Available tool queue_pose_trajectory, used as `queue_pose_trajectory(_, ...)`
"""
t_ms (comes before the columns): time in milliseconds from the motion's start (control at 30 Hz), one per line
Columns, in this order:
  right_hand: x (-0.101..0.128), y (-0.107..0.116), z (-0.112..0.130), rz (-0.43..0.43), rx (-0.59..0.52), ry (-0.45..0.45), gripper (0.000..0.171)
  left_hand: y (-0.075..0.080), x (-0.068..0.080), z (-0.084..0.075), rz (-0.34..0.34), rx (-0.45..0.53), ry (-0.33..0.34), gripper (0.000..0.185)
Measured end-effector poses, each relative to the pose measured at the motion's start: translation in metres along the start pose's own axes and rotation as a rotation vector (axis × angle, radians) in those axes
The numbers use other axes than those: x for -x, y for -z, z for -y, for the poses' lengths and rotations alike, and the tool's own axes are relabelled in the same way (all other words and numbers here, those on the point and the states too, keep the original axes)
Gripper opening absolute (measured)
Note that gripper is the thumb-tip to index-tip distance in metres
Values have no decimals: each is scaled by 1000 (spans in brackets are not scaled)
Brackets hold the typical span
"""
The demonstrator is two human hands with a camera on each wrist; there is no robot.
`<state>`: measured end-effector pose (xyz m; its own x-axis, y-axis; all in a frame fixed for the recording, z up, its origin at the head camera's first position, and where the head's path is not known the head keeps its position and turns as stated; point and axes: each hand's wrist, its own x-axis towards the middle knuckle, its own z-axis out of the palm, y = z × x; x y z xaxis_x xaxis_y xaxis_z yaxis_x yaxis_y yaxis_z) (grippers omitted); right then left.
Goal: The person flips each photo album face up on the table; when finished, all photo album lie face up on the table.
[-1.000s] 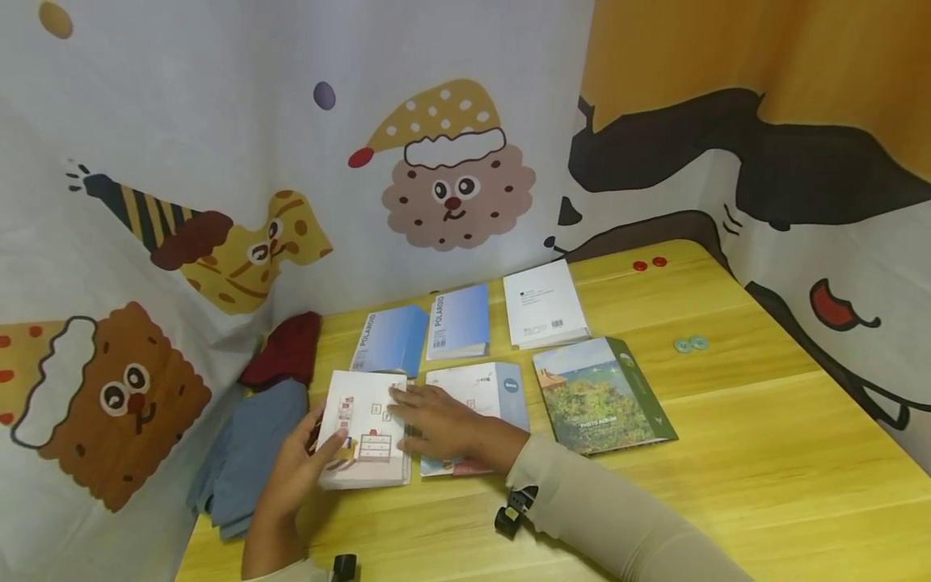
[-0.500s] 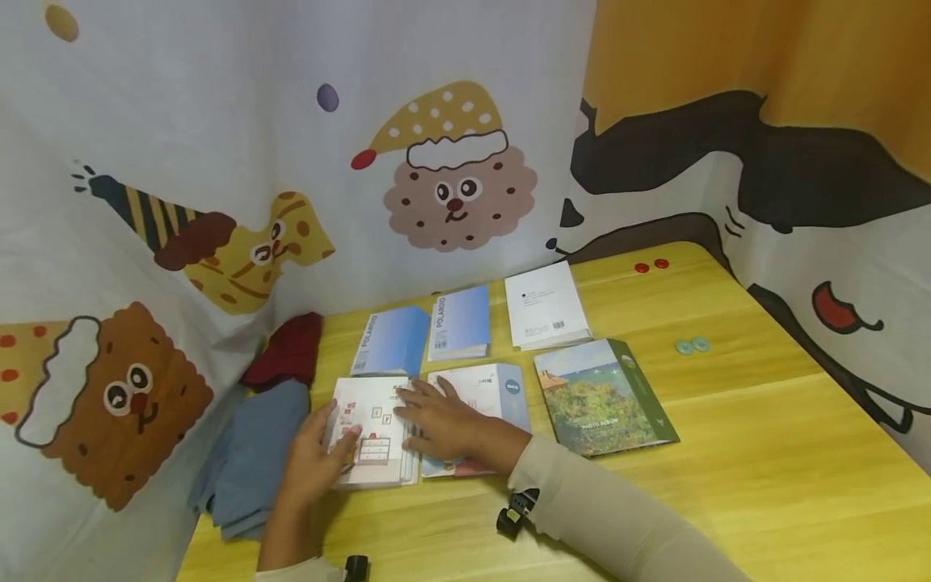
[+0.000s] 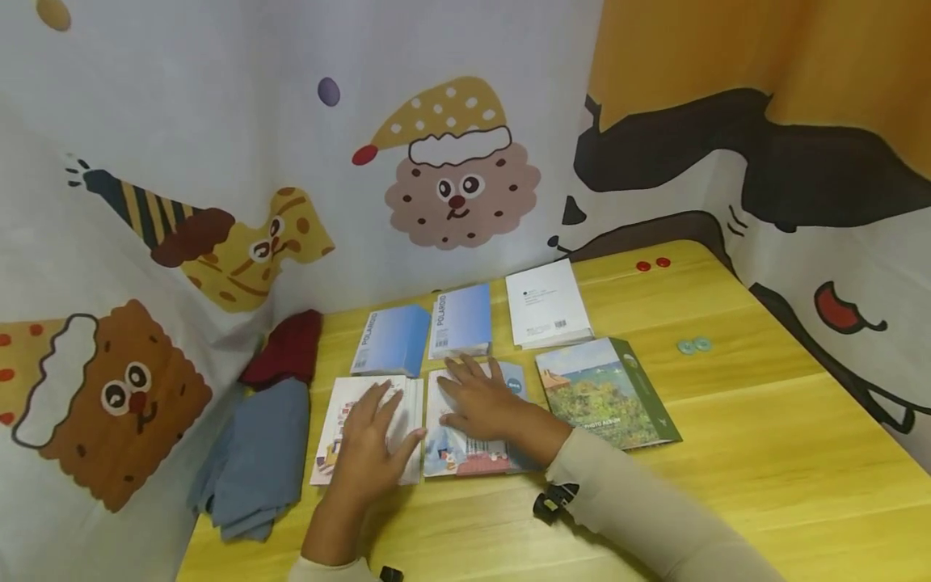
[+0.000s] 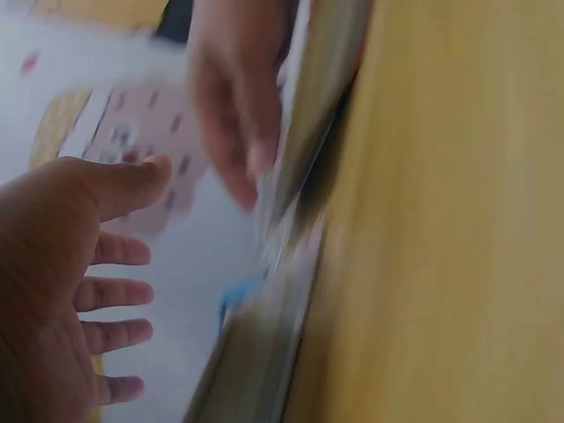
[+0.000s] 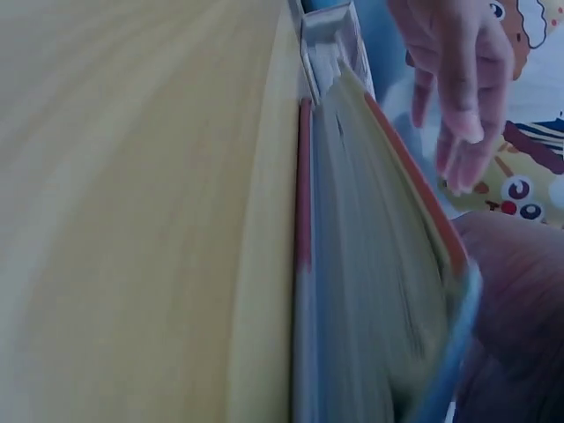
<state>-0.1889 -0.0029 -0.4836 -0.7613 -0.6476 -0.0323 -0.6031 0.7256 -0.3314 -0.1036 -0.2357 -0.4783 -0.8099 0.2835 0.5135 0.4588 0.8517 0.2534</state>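
In the head view my left hand (image 3: 372,438) lies flat with straight fingers on a white booklet (image 3: 336,440) printed with small furniture pictures. To its right, touching it, lies a white and blue album (image 3: 465,454). My right hand (image 3: 483,400) rests flat on that album, fingers spread. Both wrist views are blurred. The left wrist view shows my left hand (image 4: 66,291) open, palm towards the camera, beside the albums' page edges (image 4: 295,264). The right wrist view shows the album's edge (image 5: 370,291) against the yellow table (image 5: 132,220).
Two blue Polaroid albums (image 3: 390,339) (image 3: 461,322), a white album (image 3: 545,305) and a green landscape album (image 3: 607,392) lie behind and to the right. Red cloth (image 3: 287,347) and blue cloth (image 3: 254,461) sit at the left edge. Red buttons (image 3: 650,263) and teal buttons (image 3: 692,346) lie far right. Printed curtains surround the table (image 3: 764,453).
My left hand let go of the white booklet's left edge and now lies flat on top. My right hand slid from that booklet onto the album to its right.
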Motion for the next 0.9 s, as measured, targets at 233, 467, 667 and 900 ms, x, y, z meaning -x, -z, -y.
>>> queue_pose_trajectory(233, 16, 0, -26, 11, 23, -107, 79, -23, -9, -46, 410, 146, 31, 87)
queue_pose_trajectory(467, 32, -2, -42, -54, -122, -117, 75, -45, 1, -68, 655, 168, 121, 123)
queue_pose_trajectory(667, 31, -8, -47, -113, -129, -95, 77, -62, 12, -74, 589, 37, 165, 120)
queue_pose_trajectory(900, 28, -3, -57, -187, -113, -117, 78, -67, 3, -78, 494, 24, 156, 115)
